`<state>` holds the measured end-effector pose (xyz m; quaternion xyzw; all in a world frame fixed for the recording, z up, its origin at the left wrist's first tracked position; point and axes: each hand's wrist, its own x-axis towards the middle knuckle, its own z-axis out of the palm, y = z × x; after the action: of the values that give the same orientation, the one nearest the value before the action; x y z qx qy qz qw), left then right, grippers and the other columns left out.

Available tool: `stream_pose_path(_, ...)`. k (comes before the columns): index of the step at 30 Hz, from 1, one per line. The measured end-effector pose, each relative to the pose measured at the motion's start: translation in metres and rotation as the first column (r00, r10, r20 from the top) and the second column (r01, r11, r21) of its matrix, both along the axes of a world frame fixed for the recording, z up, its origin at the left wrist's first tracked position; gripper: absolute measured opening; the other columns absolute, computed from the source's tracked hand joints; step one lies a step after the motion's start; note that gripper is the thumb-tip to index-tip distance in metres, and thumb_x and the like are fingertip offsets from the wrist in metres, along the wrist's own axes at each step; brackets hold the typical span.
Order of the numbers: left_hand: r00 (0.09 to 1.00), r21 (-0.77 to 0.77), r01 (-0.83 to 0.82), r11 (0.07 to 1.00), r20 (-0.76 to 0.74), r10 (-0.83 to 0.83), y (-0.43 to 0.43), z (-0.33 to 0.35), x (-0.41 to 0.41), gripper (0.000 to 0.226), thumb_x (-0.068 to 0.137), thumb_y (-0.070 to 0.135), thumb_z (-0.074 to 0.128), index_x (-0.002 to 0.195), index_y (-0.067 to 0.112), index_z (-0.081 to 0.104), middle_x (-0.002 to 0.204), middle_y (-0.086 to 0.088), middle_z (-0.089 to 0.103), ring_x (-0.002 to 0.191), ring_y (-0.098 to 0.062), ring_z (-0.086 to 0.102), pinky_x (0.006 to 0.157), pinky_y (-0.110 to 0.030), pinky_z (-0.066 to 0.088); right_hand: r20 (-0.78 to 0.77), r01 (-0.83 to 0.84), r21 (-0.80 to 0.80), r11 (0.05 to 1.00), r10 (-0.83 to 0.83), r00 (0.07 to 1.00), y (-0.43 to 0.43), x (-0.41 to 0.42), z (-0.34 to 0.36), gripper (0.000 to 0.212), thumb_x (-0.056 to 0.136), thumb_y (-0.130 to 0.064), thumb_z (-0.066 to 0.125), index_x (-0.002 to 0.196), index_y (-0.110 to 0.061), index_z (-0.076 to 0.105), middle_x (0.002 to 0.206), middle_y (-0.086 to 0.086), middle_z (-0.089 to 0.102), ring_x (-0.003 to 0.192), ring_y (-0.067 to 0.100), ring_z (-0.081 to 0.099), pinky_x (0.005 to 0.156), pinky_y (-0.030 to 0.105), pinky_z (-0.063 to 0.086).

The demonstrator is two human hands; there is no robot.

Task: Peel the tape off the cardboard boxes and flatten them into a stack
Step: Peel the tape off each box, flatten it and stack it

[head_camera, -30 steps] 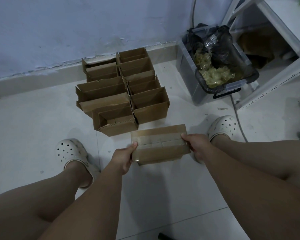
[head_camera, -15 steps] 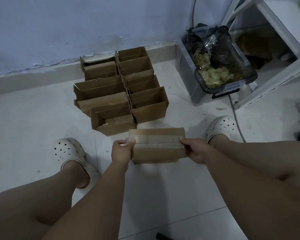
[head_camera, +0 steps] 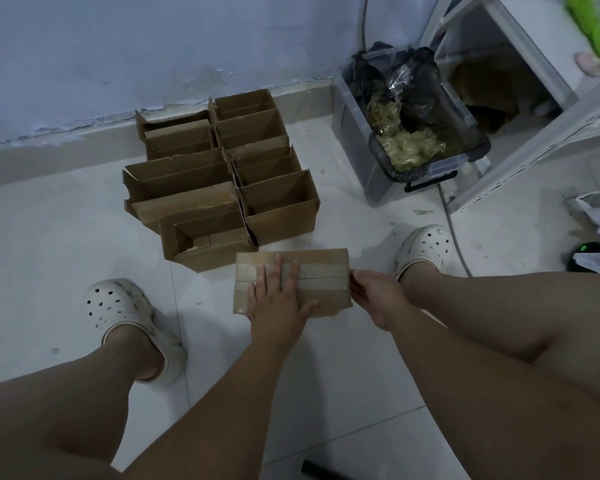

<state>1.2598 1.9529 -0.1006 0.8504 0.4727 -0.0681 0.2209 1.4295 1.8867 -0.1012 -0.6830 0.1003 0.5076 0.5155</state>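
The taped box [head_camera: 333, 301] is set on the tiled floor [head_camera: 49, 237] with its sealed face turned up, so that the strip of tape [head_camera: 323, 273] running along its length is exposed for peeling. The left hand [head_camera: 278, 299] is laid flat on the left half of the taped box, fingers straight and spread across the tape, thumb out to the side. Nothing is gripped by it, and the box is judged to be pinned down this way so that it will not lift when the tape is pulled. The right hand [head_camera: 374, 296] is brought against the right end of the taped box, where the tape stops. Its fingertips are turned away from the camera, so it cannot be told whether the tape end is pinched or only touched. Just beyond the taped box, the open boxes [head_camera: 222, 181] are packed upright side by side, none yet flattened. Beyond the taped box and to its right, a bin [head_camera: 430, 174] is kept within reach, and crumpled tape [head_camera: 406, 147] is seen inside it.
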Motion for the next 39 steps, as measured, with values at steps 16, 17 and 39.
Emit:
stream_pose_path(16, 1.000, 0.028, -0.005, 1.000, -0.020, 0.006, 0.003, 0.002, 0.002, 0.078, 0.088, 0.061, 0.044, 0.151, 0.029, 0.010, 0.160, 0.001, -0.004, 0.146, -0.027, -0.005, 0.116, -0.046, 0.000, 0.207, -0.214, -0.179, 0.960, 0.249, 0.946, 0.013, -0.006, -0.001, 0.026, 0.100, -0.016, 0.041, 0.075, -0.017, 0.048, 0.084, 0.008, 0.054, 0.075, 0.021, 0.047, 0.060, 0.030, 0.036)
stream_pose_path(17, 1.000, 0.034, -0.004, 0.999, -0.023, 0.005, 0.003, 0.002, 0.002, 0.077, 0.088, 0.062, 0.043, 0.150, 0.030, 0.010, 0.160, 0.001, -0.004, 0.146, -0.027, -0.005, 0.116, -0.046, 0.000, 0.266, -0.239, -0.219, 0.946, 0.294, 0.918, 0.014, -0.008, -0.001, 0.026, 0.100, -0.016, 0.040, 0.075, -0.016, 0.047, 0.085, 0.008, 0.053, 0.078, 0.022, 0.047, 0.064, 0.032, 0.037)
stream_pose_path(39, 0.993, 0.045, -0.069, 0.997, -0.092, 0.073, 0.001, 0.010, 0.002, 0.077, 0.089, 0.061, 0.042, 0.151, 0.030, 0.008, 0.160, -0.002, -0.001, 0.146, -0.029, -0.002, 0.117, -0.044, 0.006, 0.454, -0.277, -0.342, 0.898, 0.416, 0.788, 0.016, -0.014, 0.011, 0.019, 0.090, -0.018, 0.057, 0.074, -0.022, 0.067, 0.088, 0.006, 0.072, 0.088, 0.029, 0.066, 0.085, 0.047, 0.053)
